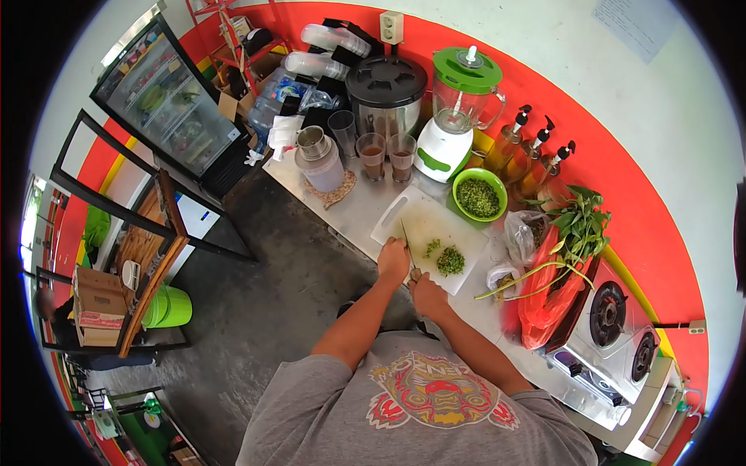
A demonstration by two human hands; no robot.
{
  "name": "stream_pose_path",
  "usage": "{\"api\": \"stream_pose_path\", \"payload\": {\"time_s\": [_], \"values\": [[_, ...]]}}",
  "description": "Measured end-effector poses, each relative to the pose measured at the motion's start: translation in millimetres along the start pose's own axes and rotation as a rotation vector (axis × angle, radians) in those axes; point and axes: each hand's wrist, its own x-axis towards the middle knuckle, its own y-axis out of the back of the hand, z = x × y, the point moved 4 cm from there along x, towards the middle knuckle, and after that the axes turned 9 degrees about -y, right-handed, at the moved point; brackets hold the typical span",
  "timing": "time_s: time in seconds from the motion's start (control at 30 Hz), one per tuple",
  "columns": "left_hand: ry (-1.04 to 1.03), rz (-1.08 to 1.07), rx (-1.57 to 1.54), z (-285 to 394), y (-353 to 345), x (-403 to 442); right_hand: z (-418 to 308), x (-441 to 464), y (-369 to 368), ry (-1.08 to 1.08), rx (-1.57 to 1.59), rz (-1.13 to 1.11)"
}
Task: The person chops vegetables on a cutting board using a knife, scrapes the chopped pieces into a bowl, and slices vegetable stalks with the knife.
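My right hand [427,297] is closed around the brown handle of a knife [405,234], at the near edge of a white cutting board [420,213]. The thin blade points away from me, over the board's left part. Close beside the blade is my left hand [394,262], its fingers closed; whatever they hold is hidden. A pile of chopped greens [450,262] lies on the board to the right of the blade, with a smaller bit [432,248] next to it. Behind the board, a green bowl [479,194] holds more chopped greens.
A blender [444,151], cups of brown drink [371,155] and a steel container [386,109] stand at the back. Pump bottles [505,147], leafy greens [579,225], a red bag [540,311] and a gas stove [610,334] are to the right. A person [66,322] is far left.
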Motion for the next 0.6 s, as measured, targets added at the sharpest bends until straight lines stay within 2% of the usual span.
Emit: {"api": "stream_pose_path", "payload": {"time_s": [0.07,0.23,0.4,0.57,0.6], "values": [[0.03,0.003,-0.021,-4,-1,4,-6,-4,11,0.023,-0.025,-0.041],[-0.104,0.021,-0.056,-11,-3,2,2,-7,-12,-0.014,-0.061,-0.035],[-0.122,0.096,-0.136,-16,-4,-10,-1,4,-9,0.026,-0.102,0.0],[-0.152,0.14,-0.198,-24,-4,-14,0,-9,-17,-0.024,-0.013,-0.038],[-0.107,0.134,-0.25,-26,-4,-14,-2,-10,-15,-0.021,-0.015,-0.036]]}}
